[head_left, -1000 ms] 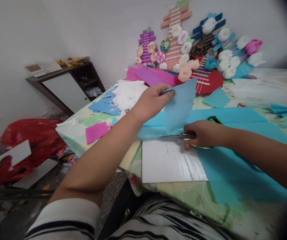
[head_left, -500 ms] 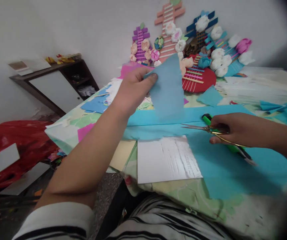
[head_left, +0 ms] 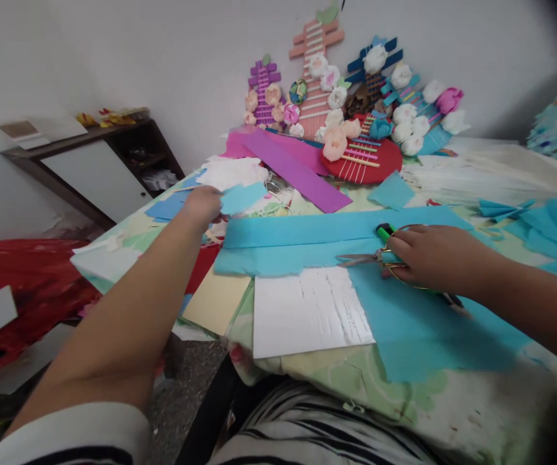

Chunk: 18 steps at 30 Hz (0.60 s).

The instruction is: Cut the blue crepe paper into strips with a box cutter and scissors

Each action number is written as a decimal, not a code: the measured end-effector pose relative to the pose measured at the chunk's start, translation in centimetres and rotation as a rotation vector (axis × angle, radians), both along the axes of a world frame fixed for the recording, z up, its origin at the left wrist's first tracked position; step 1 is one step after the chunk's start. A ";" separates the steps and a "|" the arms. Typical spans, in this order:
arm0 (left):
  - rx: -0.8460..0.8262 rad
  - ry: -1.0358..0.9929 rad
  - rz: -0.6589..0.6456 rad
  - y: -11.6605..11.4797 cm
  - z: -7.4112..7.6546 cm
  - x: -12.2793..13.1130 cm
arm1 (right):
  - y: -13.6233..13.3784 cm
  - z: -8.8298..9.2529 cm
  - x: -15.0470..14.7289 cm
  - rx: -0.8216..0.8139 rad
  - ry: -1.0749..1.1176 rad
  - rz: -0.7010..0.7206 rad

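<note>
At the left of the table, my left hand (head_left: pixel 203 206) is closed at the near edge of a small piece of light blue crepe paper (head_left: pixel 243 197), which lies low over the tabletop. My right hand (head_left: pixel 428 255) grips a pair of scissors (head_left: pixel 362 259) with gold handles, blades pointing left and almost together. Beneath the scissors spreads a large blue crepe paper sheet (head_left: pixel 414 323). A folded blue strip (head_left: pixel 298 230) stretches across the table between my hands. A green-handled cutter (head_left: pixel 385 231) lies partly hidden under my right hand.
A white board (head_left: pixel 302 316) with torn ridges lies near the front edge, beside cream paper (head_left: pixel 218 300). Purple strips (head_left: pixel 302 171) lie behind. Guitar-shaped crafts with paper flowers, one with a red body (head_left: pixel 380 165), lean along the wall. A cabinet (head_left: pixel 99 174) stands left.
My left hand has moved left and down to the table with the small blue crepe paper piece. The right hand still holds the scissors, its grip slightly turned. The view has shifted a little.
</note>
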<state>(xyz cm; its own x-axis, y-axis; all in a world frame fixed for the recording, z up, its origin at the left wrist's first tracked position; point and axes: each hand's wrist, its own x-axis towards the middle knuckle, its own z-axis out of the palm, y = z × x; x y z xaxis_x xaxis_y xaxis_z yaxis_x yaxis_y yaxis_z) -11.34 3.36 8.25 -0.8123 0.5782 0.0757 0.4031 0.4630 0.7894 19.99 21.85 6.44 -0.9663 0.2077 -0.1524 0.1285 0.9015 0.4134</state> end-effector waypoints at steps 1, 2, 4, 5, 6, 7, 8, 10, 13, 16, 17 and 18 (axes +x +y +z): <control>-0.068 0.092 -0.002 0.0 -0.4 0.2 | -0.1 -0.1 0.0 0.031 0.009 0.028; -0.128 0.199 -0.012 0.0 -0.7 0.7 | -0.2 -0.1 0.0 0.055 0.019 0.053; -0.214 0.420 -0.079 0.2 -1.1 2.6 | -0.2 -0.3 0.1 0.089 0.041 0.085; -0.247 0.513 -0.155 0.3 -1.2 4.0 | -0.1 -0.4 0.2 0.100 0.050 0.094; -0.280 0.592 -0.253 0.5 -1.3 5.6 | 0.0 -0.5 0.4 0.110 0.058 0.097; -0.309 0.657 -0.362 0.7 -1.4 7.3 | 0.2 -0.6 0.6 0.119 0.065 0.103; -0.333 0.712 -0.467 0.9 -1.6 9.0 | 0.4 -0.7 0.8 0.127 0.072 0.110; -0.369 0.801 -0.652 1.4 -2.3 12.0 | 0.8 -0.9 1.3 0.130 0.084 0.122; -0.414 0.881 -0.811 2.3 -3.5 14.4 | 1.1 -1.1 2.1 0.097 0.075 0.121; -0.447 0.917 -0.861 3.3 -4.5 14.6 | 1.1 -1.2 2.5 0.056 0.063 0.089; -0.454 0.925 -0.865 3.6 -4.6 14.5 | 1.1 -1.1 2.5 0.041 0.062 0.075; -0.459 0.932 -0.869 3.9 -4.7 14.3 | 1.0 -1.1 2.5 0.023 0.060 0.060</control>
